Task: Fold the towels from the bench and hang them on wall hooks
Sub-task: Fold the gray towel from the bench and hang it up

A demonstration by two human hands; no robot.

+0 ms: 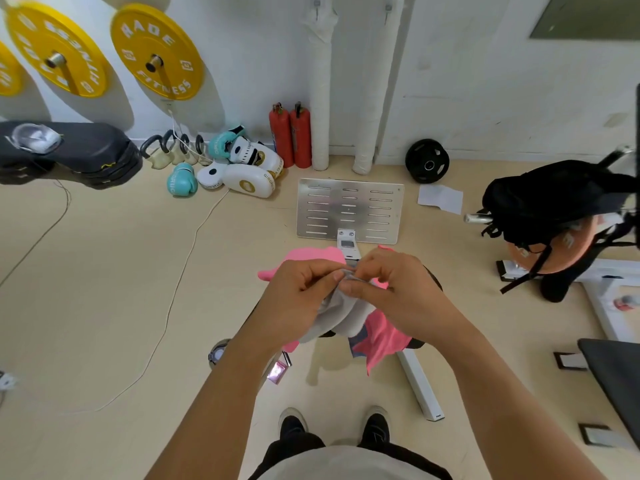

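Both hands hold a small grey towel in front of me, above a narrow black bench whose pad is mostly hidden. My left hand pinches the towel's top edge from the left. My right hand pinches the same edge from the right, and the fingertips of both hands nearly meet. The rest of the grey towel hangs down bunched below the hands. Pink towels lie on the bench under my hands, one part showing behind my left hand. Two wall hooks sit high on the wall ahead.
A metal platform scale lies on the floor beyond the bench. Two red extinguishers, boxing gloves and pads and kettlebells line the wall. Yellow weight plates hang at left. A black backpack sits on a rack at right. The bench's white leg runs toward my feet.
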